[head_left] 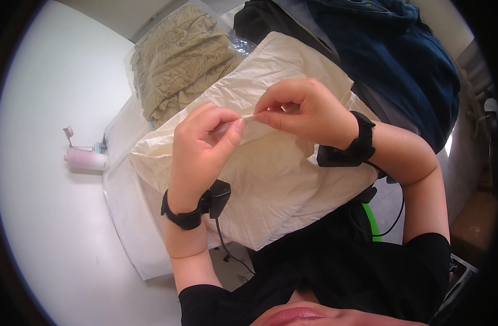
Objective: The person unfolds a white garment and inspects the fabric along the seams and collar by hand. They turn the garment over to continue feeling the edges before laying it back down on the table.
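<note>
"Cloth (270,185), cream and rumpled, is lying below; how far along are we?"

"Work is seemingly under way, nothing looking finished; what's remaining, I'm not able to tell."

"And what's being held?"

"Left hand (199,138) is pinching a thin pale strip (249,117), thumb against finger; right hand (317,115) is pinching its other end just beside, over the cloth."

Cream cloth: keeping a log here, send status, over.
Left hand, right hand: both pinching a thin pale strip. Cream cloth spread beneath. Nothing visibly blocking either hand.
</note>
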`<action>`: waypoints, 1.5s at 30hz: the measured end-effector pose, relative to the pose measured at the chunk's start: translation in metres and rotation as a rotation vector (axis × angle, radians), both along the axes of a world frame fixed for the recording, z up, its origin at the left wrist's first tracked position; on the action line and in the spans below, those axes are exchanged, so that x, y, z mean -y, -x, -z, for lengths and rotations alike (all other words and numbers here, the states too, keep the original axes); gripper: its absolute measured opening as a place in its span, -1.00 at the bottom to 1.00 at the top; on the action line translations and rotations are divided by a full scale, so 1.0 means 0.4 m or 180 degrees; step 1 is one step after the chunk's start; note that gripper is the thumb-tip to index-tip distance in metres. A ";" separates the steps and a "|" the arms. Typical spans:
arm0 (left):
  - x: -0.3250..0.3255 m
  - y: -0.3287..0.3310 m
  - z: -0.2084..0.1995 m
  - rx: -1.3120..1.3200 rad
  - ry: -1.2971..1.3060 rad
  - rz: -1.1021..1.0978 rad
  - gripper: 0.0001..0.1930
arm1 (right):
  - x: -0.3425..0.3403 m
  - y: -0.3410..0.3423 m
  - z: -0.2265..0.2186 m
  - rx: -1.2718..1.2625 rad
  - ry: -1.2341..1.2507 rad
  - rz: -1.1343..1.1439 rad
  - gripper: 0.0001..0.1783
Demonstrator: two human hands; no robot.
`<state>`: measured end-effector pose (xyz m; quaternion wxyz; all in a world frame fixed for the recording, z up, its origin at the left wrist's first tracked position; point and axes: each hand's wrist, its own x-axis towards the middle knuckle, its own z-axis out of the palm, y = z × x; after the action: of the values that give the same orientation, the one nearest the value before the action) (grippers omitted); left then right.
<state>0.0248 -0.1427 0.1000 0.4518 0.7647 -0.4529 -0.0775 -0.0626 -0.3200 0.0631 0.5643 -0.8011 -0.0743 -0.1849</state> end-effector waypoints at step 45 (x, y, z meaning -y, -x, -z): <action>-0.024 -0.013 -0.005 0.0246 -0.0253 -0.0070 -0.87 | -0.006 0.000 0.001 -0.0365 -0.0083 0.0092 -0.92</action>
<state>0.0298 -0.1332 0.1019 0.4041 0.7894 -0.4581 -0.0609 -0.0627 -0.3177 0.0628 0.5754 -0.8039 -0.0279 -0.1478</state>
